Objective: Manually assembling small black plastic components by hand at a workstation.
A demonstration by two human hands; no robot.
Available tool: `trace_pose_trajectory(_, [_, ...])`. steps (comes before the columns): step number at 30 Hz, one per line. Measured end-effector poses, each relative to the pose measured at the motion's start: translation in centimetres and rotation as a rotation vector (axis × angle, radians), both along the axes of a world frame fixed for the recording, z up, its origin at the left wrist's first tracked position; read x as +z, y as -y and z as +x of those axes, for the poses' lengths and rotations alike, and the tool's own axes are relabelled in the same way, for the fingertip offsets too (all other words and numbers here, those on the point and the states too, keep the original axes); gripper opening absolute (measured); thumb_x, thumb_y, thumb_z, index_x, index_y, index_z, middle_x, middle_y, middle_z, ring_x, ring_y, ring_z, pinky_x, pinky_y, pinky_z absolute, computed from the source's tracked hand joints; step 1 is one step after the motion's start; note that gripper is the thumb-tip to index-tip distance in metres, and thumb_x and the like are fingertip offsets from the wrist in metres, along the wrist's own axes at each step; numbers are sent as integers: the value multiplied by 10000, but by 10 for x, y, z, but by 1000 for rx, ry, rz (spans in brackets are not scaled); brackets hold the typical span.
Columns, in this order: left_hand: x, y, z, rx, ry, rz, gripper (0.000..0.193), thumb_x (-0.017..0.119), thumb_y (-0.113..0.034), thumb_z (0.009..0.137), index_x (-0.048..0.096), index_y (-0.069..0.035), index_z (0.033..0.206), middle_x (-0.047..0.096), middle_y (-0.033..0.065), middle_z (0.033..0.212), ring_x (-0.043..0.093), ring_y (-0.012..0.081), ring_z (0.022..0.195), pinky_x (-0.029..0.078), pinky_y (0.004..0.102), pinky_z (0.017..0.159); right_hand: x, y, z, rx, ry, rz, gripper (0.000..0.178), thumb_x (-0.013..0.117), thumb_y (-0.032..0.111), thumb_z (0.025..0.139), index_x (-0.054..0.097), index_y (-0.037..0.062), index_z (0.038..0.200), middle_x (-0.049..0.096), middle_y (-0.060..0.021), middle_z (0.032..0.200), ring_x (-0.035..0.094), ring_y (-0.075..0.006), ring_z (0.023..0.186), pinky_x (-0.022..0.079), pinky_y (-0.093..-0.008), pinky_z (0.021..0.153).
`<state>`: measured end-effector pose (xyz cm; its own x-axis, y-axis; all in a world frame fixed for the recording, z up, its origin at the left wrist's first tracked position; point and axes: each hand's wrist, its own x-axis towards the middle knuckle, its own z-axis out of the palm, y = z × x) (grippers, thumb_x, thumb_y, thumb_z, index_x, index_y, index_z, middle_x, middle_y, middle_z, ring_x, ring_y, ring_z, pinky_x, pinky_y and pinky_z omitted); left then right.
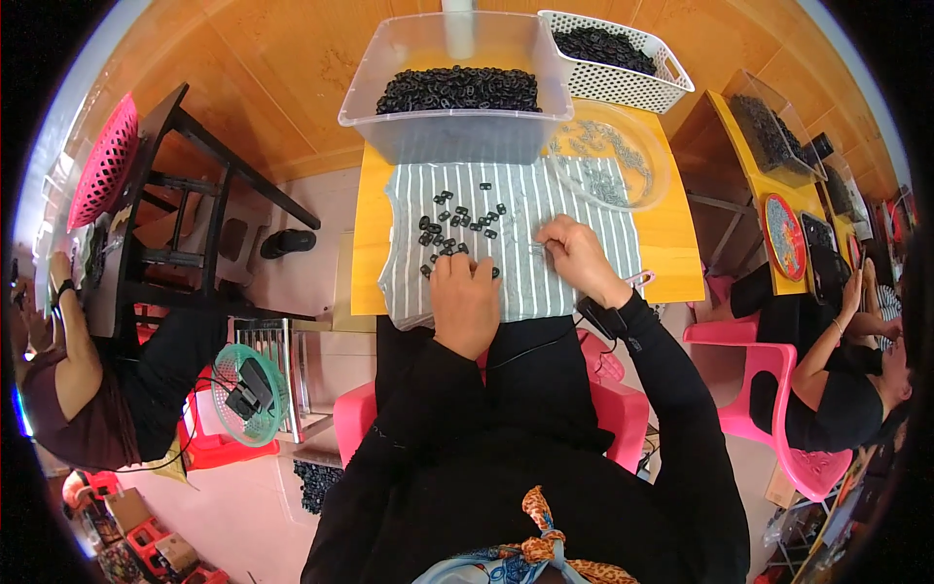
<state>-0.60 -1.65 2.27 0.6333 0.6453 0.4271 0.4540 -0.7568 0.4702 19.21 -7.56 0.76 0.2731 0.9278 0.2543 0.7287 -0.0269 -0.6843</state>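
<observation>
Small black plastic pieces, each with two holes, lie scattered on a grey-and-white striped cloth. My left hand rests at the near edge of these pieces, fingers bent down. One black piece shows beside its fingertips; what lies under the fingers is hidden. To the right, my right hand hovers low over the cloth with thumb and forefinger pinched together. Thin silvery bits show at those fingertips, too small to make out well. The hands are apart.
A clear bin of black pieces stands at the table's back, beside a white perforated basket. A round clear tray with small silvery parts sits right. Other people sit at tables on both sides.
</observation>
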Motion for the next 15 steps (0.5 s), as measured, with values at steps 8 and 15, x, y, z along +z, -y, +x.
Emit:
trace_pose_trajectory(8, [-12,-9,-3,-68,40,-67,184,661,-6,675,618,-17,854,525,132,888,475,322,853,391,399,716,31,12,-8,-46,-235,53,131,552,-52,746,614,5,846,570,-148,804,580,-339,751,457,-374,654])
trace_pose_trajectory(15, [-2,-14,-1,-109,54,-132,203,644,11,688,619,-1,889,537,133,874,479,328,874,403,398,736,5,14,-23,-151,-92,77,152,522,-87,763,607,-6,859,533,-115,766,557,-261,677,430,-324,608])
